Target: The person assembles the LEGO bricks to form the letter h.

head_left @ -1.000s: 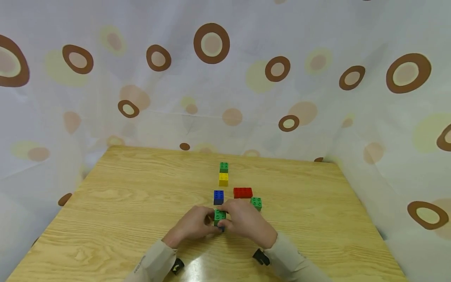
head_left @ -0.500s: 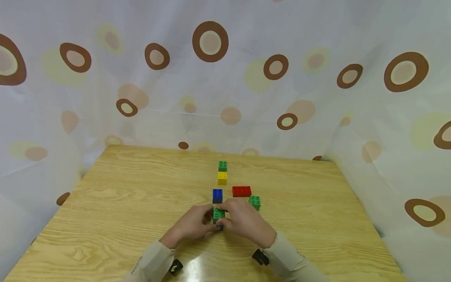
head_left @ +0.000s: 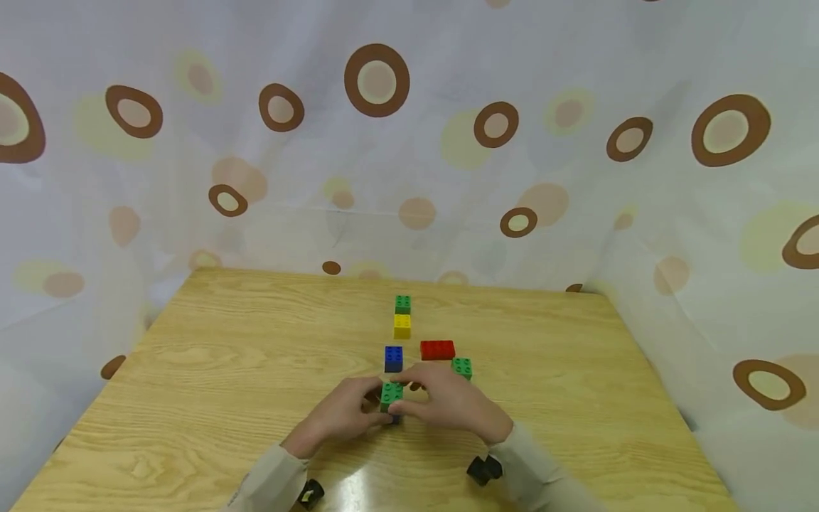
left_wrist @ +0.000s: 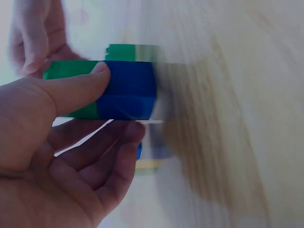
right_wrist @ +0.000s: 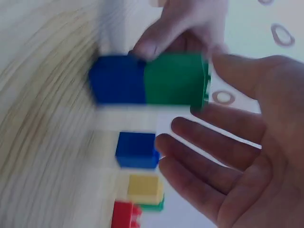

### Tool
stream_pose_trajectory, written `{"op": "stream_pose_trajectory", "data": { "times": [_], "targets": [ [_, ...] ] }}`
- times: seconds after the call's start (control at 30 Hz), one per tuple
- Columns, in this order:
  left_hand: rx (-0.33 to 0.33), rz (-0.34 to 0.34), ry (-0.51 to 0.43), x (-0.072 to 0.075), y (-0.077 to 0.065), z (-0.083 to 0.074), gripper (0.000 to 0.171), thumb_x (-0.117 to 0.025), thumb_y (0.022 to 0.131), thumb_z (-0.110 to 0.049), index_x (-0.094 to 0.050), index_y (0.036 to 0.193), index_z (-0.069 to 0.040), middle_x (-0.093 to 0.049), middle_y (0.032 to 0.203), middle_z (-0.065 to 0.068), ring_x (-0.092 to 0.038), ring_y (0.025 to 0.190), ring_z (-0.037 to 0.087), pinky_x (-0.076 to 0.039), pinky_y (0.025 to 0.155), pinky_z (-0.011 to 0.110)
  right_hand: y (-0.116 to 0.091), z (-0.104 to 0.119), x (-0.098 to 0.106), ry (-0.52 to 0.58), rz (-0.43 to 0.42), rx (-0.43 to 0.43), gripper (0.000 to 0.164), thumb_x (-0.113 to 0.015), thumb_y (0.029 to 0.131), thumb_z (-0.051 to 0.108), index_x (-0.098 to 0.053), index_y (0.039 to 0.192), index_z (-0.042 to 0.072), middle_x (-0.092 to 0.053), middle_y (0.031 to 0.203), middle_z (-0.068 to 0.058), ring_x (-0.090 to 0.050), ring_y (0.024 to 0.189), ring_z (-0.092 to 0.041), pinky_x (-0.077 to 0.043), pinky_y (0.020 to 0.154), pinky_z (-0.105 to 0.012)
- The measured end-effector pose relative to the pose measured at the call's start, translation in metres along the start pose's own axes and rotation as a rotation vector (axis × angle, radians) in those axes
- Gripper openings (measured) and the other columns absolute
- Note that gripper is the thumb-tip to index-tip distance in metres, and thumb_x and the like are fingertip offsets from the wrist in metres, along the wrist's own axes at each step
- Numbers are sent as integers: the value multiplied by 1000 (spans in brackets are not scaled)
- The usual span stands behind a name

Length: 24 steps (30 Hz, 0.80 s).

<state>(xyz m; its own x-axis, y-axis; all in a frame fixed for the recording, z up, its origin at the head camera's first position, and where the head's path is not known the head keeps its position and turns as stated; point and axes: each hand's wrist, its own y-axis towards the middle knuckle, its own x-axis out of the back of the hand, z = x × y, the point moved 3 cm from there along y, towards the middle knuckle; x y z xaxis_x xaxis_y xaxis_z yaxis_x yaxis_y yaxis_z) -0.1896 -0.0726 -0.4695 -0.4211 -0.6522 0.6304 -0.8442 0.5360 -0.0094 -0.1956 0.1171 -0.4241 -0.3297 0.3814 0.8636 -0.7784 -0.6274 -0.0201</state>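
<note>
A green toy brick (head_left: 392,396) sits joined on a blue toy brick (left_wrist: 127,88), standing as an upright stack near the table's front. My left hand (head_left: 342,410) grips this stack, its thumb pressed over the seam between the bricks in the left wrist view and its fingers on the far side. My right hand (head_left: 451,400) is at the stack's studded top, thumb and index finger spread on either side of the green brick's end (right_wrist: 175,78); its other fingers extend loosely. Blur hides whether those fingertips still touch it.
Just beyond the stack stands another blue brick (head_left: 393,359). Farther back are a yellow brick (head_left: 402,327) and a green one (head_left: 402,304). A long red brick (head_left: 438,350) and another green brick (head_left: 461,367) lie beside the right hand. Patterned cloth (head_left: 416,156) surrounds the wooden table.
The right wrist has shifted slightly right, and the right fingers have loosened around the green brick. The left hand keeps its grip on the stack. The other bricks stay where they were.
</note>
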Motion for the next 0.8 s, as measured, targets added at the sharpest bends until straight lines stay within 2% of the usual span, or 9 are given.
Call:
{"op": "stream_pose_trajectory", "data": {
  "times": [0.1,0.17,0.33,0.47,0.6,0.8],
  "targets": [
    [26,15,-42,5,-13,7,28,-78,91,-21,-68,115,-12,-72,108,0,-68,100,19,-57,85,34,-6,-14,5,32,-24,-24,41,-68,98,41,-70,128,13,-71,124,-2,-68,104,-21,-57,87,-38],
    [35,5,-60,11,-22,11,30,-78,91,-20,-67,117,-11,-71,109,0,-67,101,20,-57,83,32,-10,-24,10,3,-64,-35,37,-68,98,36,-72,124,10,-73,121,-5,-69,103,-24,-57,85,-42],
    [70,-81,-17,33,-35,19,32,-76,92,-18,-65,121,-9,-71,109,2,-67,102,23,-55,80,28,-21,-49,23,-123,-156,-86,31,-73,95,27,-73,118,6,-74,114,-9,-70,99,-27,-57,87,-45],
    [138,-153,20,53,-38,29,34,-75,92,-14,-63,123,-8,-70,110,4,-67,103,23,-56,81,34,-28,-64,30,-204,-185,-140,34,-76,92,26,-72,119,4,-72,116,-10,-69,103,-29,-57,90,-47],
    [186,-204,51,67,-37,38,31,-73,93,-10,-63,122,-7,-70,111,6,-67,105,25,-57,85,40,-34,-73,33,-222,-188,-169,42,-77,92,25,-68,126,3,-69,124,-12,-68,110,-32,-56,93,-49],
    [192,-207,42,68,-30,46,33,-72,94,-9,-62,125,-4,-69,115,11,-67,108,29,-57,89,43,-36,-83,30,-260,-209,-132,43,-78,90,21,-67,127,1,-69,122,-12,-68,108,-30,-57,91,-47]
  ]
}}
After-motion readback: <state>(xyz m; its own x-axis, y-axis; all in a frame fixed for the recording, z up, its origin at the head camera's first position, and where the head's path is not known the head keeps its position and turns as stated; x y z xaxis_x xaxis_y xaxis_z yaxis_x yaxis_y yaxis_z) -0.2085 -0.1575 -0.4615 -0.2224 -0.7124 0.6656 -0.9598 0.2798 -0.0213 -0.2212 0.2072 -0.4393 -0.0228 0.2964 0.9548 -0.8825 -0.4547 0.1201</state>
